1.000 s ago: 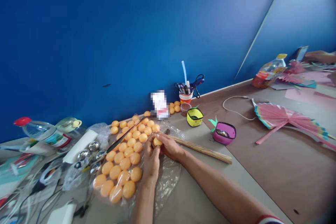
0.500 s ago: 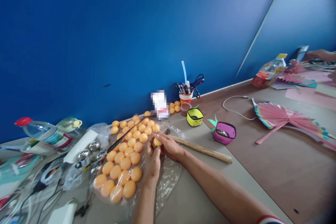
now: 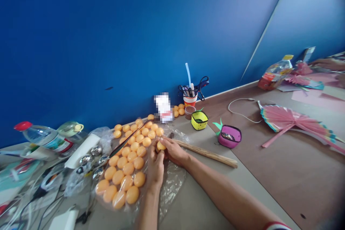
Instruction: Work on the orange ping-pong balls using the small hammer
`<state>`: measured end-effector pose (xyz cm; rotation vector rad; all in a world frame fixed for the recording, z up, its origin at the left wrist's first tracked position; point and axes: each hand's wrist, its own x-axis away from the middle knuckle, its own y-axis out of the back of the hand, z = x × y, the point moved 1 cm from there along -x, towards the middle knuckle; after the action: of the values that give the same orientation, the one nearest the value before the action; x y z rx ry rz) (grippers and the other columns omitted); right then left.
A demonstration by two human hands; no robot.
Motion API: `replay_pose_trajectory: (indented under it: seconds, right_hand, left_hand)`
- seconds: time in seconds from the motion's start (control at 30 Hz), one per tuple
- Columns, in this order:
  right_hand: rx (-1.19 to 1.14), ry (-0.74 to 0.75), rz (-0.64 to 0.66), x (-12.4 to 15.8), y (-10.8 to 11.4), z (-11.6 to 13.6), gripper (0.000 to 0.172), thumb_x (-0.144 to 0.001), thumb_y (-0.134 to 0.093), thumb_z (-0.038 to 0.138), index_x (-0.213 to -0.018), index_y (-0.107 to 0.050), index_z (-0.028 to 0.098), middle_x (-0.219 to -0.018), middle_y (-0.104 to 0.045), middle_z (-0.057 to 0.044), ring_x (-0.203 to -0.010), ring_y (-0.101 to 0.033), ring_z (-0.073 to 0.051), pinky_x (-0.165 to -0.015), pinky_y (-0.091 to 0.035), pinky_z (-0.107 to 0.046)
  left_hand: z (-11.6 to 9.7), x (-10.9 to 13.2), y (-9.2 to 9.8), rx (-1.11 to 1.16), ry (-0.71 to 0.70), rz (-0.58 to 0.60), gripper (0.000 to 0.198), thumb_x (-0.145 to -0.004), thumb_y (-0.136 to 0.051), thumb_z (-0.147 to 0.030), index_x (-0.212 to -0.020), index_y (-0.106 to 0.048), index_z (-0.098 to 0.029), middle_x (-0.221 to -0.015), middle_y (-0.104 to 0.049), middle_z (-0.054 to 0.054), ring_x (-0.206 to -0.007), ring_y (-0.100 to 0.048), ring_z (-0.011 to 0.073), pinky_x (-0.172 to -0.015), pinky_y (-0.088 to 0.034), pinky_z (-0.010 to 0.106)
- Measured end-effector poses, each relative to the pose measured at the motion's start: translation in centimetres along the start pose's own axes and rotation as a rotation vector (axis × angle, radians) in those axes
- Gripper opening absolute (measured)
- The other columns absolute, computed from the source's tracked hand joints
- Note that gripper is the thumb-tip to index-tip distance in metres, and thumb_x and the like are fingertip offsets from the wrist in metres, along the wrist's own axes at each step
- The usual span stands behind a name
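Little has changed since a second ago: both hands sit where they were, just left of the frame's centre, closed together on a single orange ball [image 3: 161, 146]. The left hand [image 3: 155, 163] curls its fingers against the ball's lower left, and the right hand [image 3: 175, 152] pinches it from the upper right with its fingertips over the top. The grip looks the same as in the earlier frames, and the ball has not left the fingers. It is held at the right edge of a clear plastic bag [image 3: 172, 181] that lies on the table [image 3: 269, 172]. The loose orange balls [image 3: 126, 167] spread on the bag to the left of the hands are in the same scatter as before. A wooden stick [image 3: 207, 153] runs from behind the right hand toward the lower right, unmoved. Right of centre, the pink box [image 3: 229, 136] and the yellow box [image 3: 199, 120] keep their places, apart from each other. The whole view has drifted very slightly. The clearest change is at the far right edge, where another person's hand [image 3: 326, 64] now lies a little lower than before, beyond the pink paper fan [image 3: 291, 122].
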<state>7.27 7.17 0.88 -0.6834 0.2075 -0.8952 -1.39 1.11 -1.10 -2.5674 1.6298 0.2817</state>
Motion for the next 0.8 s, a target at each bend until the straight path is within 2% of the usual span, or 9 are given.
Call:
replay_pose_trajectory:
  seconds: [0.27,0.43,0.6,0.8]
  right_hand:
    - [0.086,0.075,-0.026,-0.2,0.3,-0.3,0.038,-0.084,-0.068,0.055,-0.079,-0.056,0.020,-0.058,-0.049,0.005,-0.046,-0.036,-0.008,-0.044,-0.026,-0.024]
    - [-0.073,0.034,-0.065,-0.3,0.0,-0.1,0.040,-0.076,-0.075,0.055,-0.081,-0.056,0.020,-0.062,-0.051,0.005,-0.049,-0.040,-0.009,-0.044,-0.028,-0.023]
    - [-0.167,-0.007,-0.091,-0.4,-0.3,0.3,0.046,-0.066,-0.082,0.054,-0.082,-0.058,0.018,-0.064,-0.054,0.004,-0.054,-0.045,-0.009,-0.044,-0.031,-0.023]
    - [-0.043,0.021,-0.054,-0.6,-0.3,0.0,0.047,-0.073,-0.073,0.062,-0.074,-0.050,0.021,-0.054,-0.046,0.007,-0.043,-0.032,-0.006,-0.039,-0.021,-0.023]
  left_hand:
    - [0.1,0.0,0.3,0.032,0.066,0.025,0.044,-0.090,-0.060,-0.040,-0.131,-0.060,-0.024,-0.142,-0.060,0.010,-0.137,-0.051,0.0295,-0.116,-0.040,0.047]
    - [-1.0,0.2,0.2,0.014,0.086,0.019,0.044,-0.090,-0.064,-0.043,-0.131,-0.063,-0.025,-0.147,-0.057,0.009,-0.145,-0.043,0.0293,-0.122,-0.031,0.048]
    - [-1.3,0.1,0.1,0.062,0.118,0.032,0.046,-0.089,-0.066,-0.046,-0.130,-0.064,-0.026,-0.147,-0.058,0.009,-0.144,-0.044,0.0305,-0.120,-0.035,0.048]
    - [-0.5,-0.1,-0.1,0.126,0.083,0.002,0.048,-0.086,-0.068,-0.043,-0.130,-0.065,-0.025,-0.132,-0.068,0.010,-0.129,-0.058,0.0304,-0.111,-0.045,0.047]
